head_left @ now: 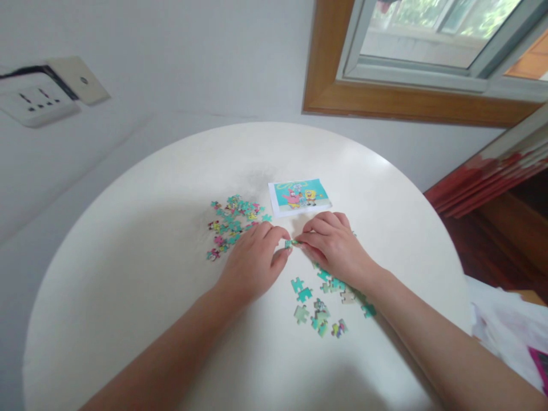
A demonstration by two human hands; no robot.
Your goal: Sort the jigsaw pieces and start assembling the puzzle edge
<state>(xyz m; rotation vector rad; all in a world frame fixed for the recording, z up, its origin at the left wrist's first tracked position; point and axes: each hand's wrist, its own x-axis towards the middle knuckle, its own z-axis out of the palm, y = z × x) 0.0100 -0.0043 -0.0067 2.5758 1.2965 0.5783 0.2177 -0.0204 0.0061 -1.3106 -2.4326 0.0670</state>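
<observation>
While the person's two hands meet near the middle of the round white bench (128, 274), the left hand (253, 260) has its fingers pinched on a small teal piece (288, 244). The right hand (331, 242) has its fingers closed on a green piece (295, 242) just beside it; whether the two pieces are joined is too small to tell.

A heap of loose puzzle pieces (234, 226) lies by the left hand, well away from the bench's left edge, with a wide stretch of white between. More spread-out pieces (321, 313) lie below the right hand, and some are partly hidden by its arm. There is lots of room toward the right edge too. The far edge is close to the wall (214, 57).

Just past the hands lies a picture card (299, 195), a bit tilted, with a white border. It shows the cartoon friends SpongeBob, yellow and square, and Patrick, a pink star.
</observation>
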